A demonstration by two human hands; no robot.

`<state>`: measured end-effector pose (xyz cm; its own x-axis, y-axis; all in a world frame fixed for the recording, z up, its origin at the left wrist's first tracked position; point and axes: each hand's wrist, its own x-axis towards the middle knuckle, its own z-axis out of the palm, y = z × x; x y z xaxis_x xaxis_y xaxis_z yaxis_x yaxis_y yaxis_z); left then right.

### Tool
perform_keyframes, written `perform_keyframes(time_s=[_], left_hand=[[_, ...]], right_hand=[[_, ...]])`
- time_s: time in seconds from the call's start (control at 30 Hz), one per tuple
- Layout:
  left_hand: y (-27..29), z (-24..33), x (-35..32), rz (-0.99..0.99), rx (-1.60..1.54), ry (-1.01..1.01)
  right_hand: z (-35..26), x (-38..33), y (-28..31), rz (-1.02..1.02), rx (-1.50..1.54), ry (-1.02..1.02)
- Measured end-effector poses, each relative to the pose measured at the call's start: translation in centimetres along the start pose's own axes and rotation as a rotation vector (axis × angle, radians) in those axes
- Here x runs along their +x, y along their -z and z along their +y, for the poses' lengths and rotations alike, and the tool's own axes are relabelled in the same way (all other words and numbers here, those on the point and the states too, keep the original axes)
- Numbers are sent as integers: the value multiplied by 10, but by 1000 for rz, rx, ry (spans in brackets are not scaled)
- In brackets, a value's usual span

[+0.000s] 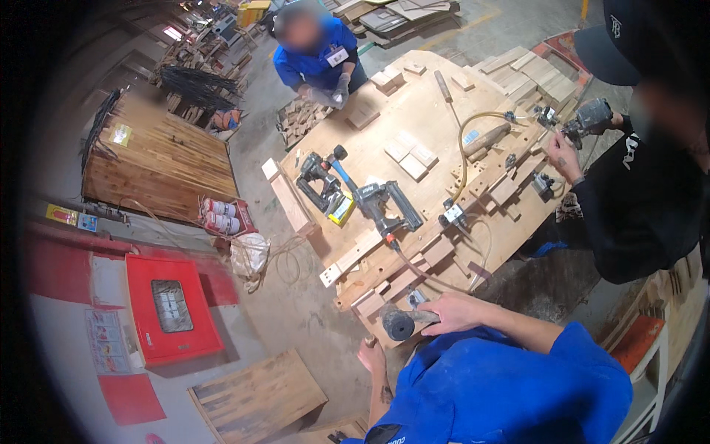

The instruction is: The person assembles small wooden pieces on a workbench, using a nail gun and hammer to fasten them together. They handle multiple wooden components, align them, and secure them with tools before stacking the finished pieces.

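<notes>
My right hand [452, 312] is closed round the handle of a mallet with a round black head [398, 325], above the table's near corner. Below and left of it, my left hand [373, 360] is closed at that corner, its fingers on what looks like a small wooden piece [370, 341], mostly hidden. Beside the mallet, wooden strips [370, 303] and a metal clamp [416, 297] line the near edge of the table [347, 148]. Farther in lie two nail guns, a black one [318, 177] and a grey one [384, 207] with a hose.
Across the table stands a gloved co-worker in blue [318, 44]. At the right, a co-worker in black [636, 192] holds a power tool [592, 118]. Small wooden blocks [410, 154] and a yellow air hose [464, 148] lie on the table. A red cabinet [207, 325] is at left.
</notes>
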<state>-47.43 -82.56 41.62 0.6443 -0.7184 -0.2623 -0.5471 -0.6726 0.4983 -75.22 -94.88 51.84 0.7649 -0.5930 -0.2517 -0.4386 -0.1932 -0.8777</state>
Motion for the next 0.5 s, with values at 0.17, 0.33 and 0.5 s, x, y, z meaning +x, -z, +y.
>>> perform_keyframes(time_s=[0.17, 0.33, 0.5], left_hand=[[9, -12, -5, 8, 63, -38], [21, -39, -18, -102, 1, 9], [27, -64, -27, -103, 50, 65]], right_hand=[[-24, 16, -10, -195, -175, -33], [-43, 19, -19, -281, -140, -17], [-44, 27, -33, -282, -129, 94]])
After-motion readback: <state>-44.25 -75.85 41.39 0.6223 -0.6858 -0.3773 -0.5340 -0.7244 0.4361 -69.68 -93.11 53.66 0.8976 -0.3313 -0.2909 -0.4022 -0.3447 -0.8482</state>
